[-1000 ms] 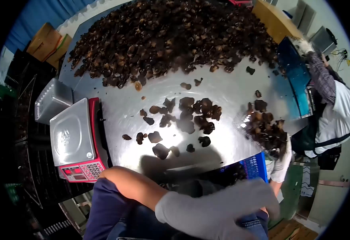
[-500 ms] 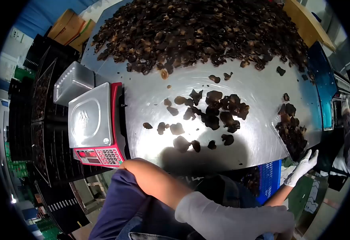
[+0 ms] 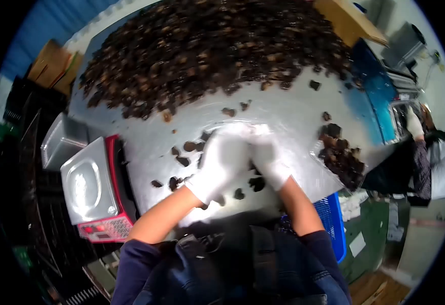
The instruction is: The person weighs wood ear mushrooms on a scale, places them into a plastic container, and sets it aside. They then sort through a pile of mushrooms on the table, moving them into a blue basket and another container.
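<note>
Metal surface (image 3: pixel 296 114): loose pieces (image 3: pixel 183 161) beside my left hand (image 3: pixel 226 152) and right hand (image 3: pixel 268 154); fingers blurred, whether apart or clamped I cannot tell from here. Risk, I judge: hasty sweeping could scatter pieces.

Dark brown to black pieces (image 3: pixel 183 161), thin-looking and irregular with rounded or lobed outlines, lie loose on the metal table (image 3: pixel 296 114). From the centre of the view, several sit near one another at 9 o'clock, with more at 8 o'clock. Toward 4 and 5 o'clock, blackish ones lie just apart. Smaller brownish ones rest at 12 and 1 o'clock. The middle of the scatter is hidden; whether any piece is lifted cannot be told.
</note>
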Demonstrator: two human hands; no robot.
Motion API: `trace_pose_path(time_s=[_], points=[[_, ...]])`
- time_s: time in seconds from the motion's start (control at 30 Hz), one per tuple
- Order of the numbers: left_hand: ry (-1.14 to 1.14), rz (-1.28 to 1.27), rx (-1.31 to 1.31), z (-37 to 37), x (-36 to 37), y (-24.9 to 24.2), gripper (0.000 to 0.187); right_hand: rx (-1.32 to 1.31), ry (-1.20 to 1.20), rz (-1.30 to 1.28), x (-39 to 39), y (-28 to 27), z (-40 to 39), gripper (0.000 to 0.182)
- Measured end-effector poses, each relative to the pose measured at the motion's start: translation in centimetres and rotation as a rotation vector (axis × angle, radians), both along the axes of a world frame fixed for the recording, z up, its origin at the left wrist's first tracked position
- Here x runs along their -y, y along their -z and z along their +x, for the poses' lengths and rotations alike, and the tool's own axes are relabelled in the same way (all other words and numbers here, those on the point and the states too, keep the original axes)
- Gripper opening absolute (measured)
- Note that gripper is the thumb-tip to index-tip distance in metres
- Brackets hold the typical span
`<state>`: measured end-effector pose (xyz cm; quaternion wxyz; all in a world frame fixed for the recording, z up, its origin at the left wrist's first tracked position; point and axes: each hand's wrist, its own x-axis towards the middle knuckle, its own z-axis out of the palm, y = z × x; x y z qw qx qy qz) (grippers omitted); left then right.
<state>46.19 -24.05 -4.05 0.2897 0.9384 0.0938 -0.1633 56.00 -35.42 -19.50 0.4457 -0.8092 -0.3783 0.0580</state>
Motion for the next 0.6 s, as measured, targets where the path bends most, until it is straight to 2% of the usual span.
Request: trace_pose_path(time_s=[0.07, 0.13, 0.2, 0.27, 0.3, 0.33, 0.37, 0.43, 0.47, 0.53, 0.6], points=[[0.000, 0.192, 0.373, 0.6, -1.9, 3.5, 0.051, 0.227, 0.058, -0.021, 0.0, -3.2, -0.8, 0.020], [0.039, 0.334, 0.528, 0.8, -3.2, 8.1, 0.052, 0.158, 0.102, 0.147, 0.9, -2.8, -0.6, 0.019], [0.056, 0.291, 0.422, 1.3, -3.7, 9.0, 0.048, 0.084, 0.142, 0.203, 2.4, -3.8, -0.7, 0.018], [0.056, 0.347, 0.438, 1.6, -4.4, 10.8, 0.036, -0.186, 0.204, 0.256, 4.8, -6.0, -1.0, 0.019], [0.057, 0.302, 0.394, 1.8, -4.2, 9.6, 0.034, -0.228, 0.243, 0.282, 6.3, -7.3, -1.1, 0.020], [0.056, 0.259, 0.349, 1.9, -4.1, 8.4, 0.033, -0.198, 0.296, 0.317, 7.9, -7.6, -1.1, 0.019], [0.061, 0.290, 0.323, 2.2, -4.6, 9.8, 0.032, -0.168, 0.346, 0.351, 9.6, -7.8, -0.8, 0.017], [0.071, 0.311, 0.299, 2.5, -4.9, 10.2, 0.030, 0.141, 0.455, 0.204, 13.8, -10.5, 0.3, 0.014], [0.074, 0.333, 0.267, 2.5, -5.0, 10.4, 0.028, 0.001, 0.567, 0.349, 15.6, -10.3, 1.1, 0.014], [0.088, 0.340, 0.303, 2.5, -5.0, 10.5, 0.023, 0.063, 0.693, 0.291, 19.6, -10.5, 2.6, 0.015], [0.113, 0.307, 0.385, 2.4, -4.3, 9.0, 0.020, -0.023, 0.735, 0.351, 22.4, -9.5, 4.1, 0.018]])
